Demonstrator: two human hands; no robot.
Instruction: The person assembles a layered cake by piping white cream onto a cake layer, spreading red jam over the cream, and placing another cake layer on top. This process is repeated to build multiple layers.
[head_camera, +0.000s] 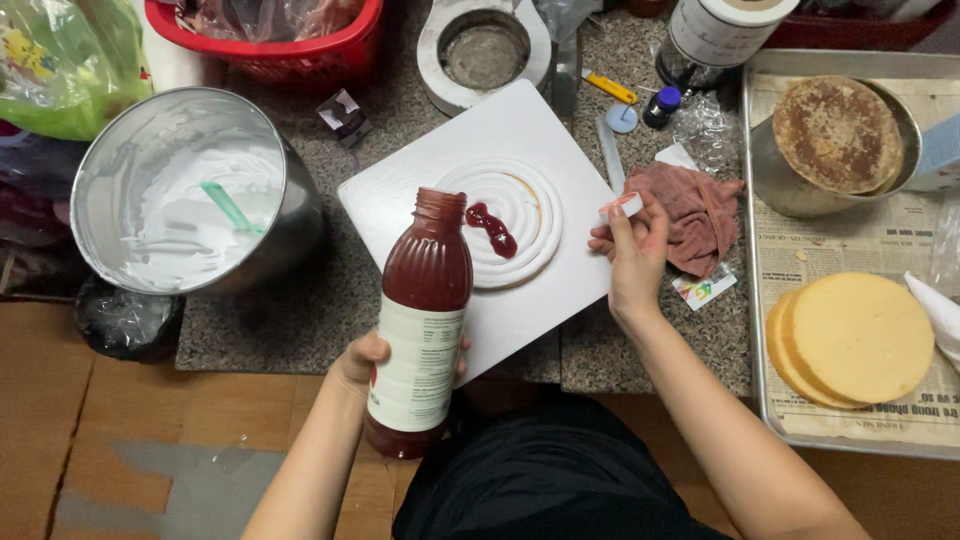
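One red sauce bottle (422, 320), one steel mixing bowl (195, 190), one white board (480, 220), one red basket (270, 40), one metal tray (850, 250) and two hands are counted; two yellow cake layers (855, 340) are seen.

A square board (400, 215) lies on the counter (300, 310) in front of the person, and on it sits a cream-piped cake round (520, 215) with a streak of sauce (491, 229) on top. The left hand (362, 362) holds a bottle (422, 310) upright over the board's near edge. The right hand (632, 255) rests at the board's right edge, holding the bottle cap (622, 206), just left of a cloth (690, 215). Left of the board stands a mixing bowl (110, 170) with a spatula (228, 207) in it. To the right a tray (765, 330) carries sponge layers (855, 340), and behind them a pan (790, 185) with another layer (838, 133) on it. A basket (290, 50) stands behind the bowl.
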